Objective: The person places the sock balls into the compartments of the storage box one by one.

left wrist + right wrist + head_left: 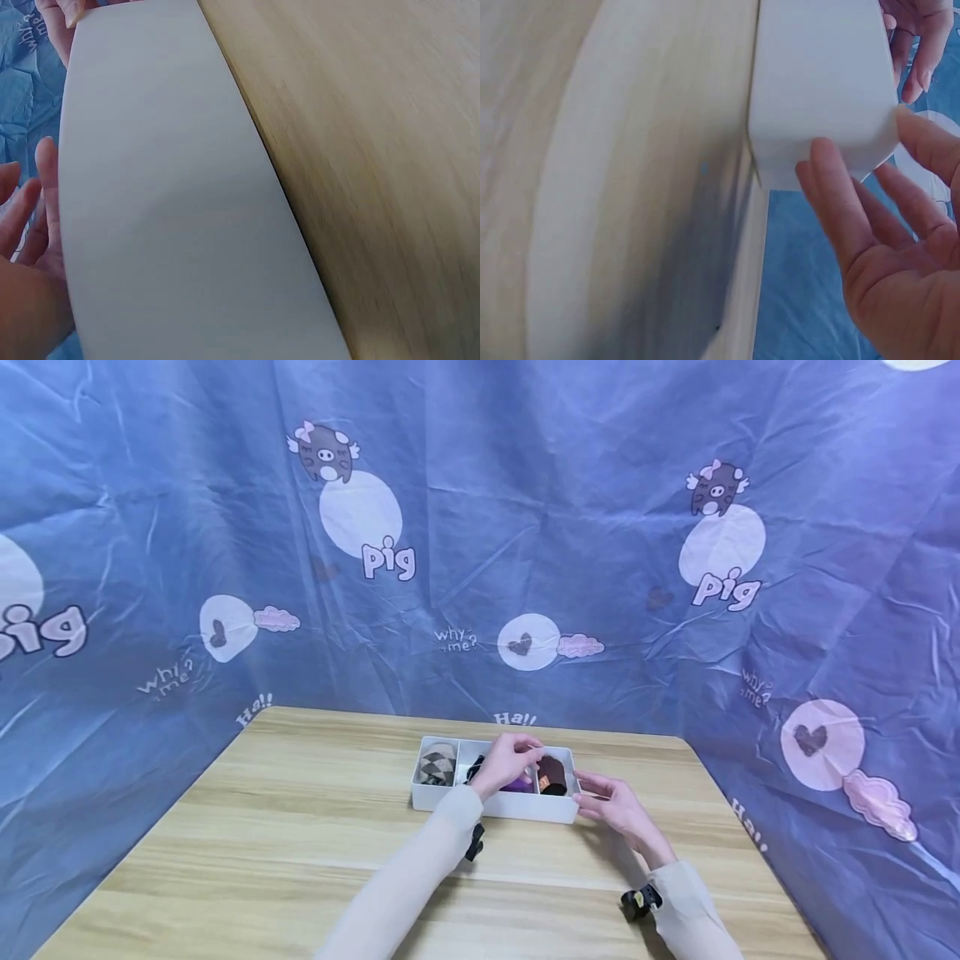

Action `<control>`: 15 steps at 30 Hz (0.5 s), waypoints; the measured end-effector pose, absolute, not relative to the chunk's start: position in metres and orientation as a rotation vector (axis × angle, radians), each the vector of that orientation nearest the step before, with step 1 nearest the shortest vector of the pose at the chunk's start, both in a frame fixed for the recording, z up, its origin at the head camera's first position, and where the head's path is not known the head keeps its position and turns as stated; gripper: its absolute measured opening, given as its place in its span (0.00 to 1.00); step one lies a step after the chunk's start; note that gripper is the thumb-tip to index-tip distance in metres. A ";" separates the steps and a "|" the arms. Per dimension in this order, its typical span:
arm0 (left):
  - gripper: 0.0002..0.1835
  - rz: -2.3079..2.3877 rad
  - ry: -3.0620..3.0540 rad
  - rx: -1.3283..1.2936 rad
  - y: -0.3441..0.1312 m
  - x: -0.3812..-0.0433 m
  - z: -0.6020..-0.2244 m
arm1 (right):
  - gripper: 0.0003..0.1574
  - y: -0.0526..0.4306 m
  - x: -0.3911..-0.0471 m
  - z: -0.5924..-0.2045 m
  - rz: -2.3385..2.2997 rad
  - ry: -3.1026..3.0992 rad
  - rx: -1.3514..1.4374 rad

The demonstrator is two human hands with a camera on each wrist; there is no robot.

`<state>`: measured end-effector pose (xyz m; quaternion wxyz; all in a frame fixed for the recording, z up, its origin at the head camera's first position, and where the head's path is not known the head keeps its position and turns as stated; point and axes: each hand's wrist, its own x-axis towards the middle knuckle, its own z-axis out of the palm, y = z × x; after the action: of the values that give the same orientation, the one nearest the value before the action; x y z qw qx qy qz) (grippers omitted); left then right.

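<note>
A white divided box (525, 808) stands on the wooden table. My left hand (507, 763) is over its middle compartment, fingers pointing down near a purple item (519, 785); in the left wrist view its fingers are spread apart with nothing visible between them. Part of a black item (474, 768) shows beside this wrist, the rest hidden by the hand. My right hand (615, 806) holds the box's right end, thumb at the rim and fingers against the end wall. A dark brown bundle (552, 777) with an orange label lies in the right compartment.
In the left compartment sits a checked cloth bundle (437, 765). The box is near the far side of the wooden table (300, 827). A blue printed curtain (480, 527) hangs behind and along both sides.
</note>
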<state>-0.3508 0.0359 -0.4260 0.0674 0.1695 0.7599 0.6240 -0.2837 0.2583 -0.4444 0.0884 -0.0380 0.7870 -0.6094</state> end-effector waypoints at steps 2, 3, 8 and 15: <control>0.14 1.898 2.256 0.546 0.031 -0.351 -0.425 | 0.40 0.257 -0.283 -0.443 -1.798 2.358 -0.113; 0.14 1.902 2.247 0.566 0.030 -0.351 -0.425 | 0.40 0.257 -0.282 -0.442 -1.790 2.367 -0.110; 0.16 1.884 2.251 0.619 0.017 -0.350 -0.423 | 0.39 0.258 -0.279 -0.438 -1.743 2.420 -0.051; 0.17 1.888 2.261 0.661 -0.008 -0.345 -0.420 | 0.33 0.248 -0.274 -0.431 -1.687 2.540 -0.047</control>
<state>-0.3449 -0.0082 -0.4198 0.0613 0.2185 0.7476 0.6241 -0.2739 0.2484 -0.4313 0.0459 -0.0155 0.8321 -0.5525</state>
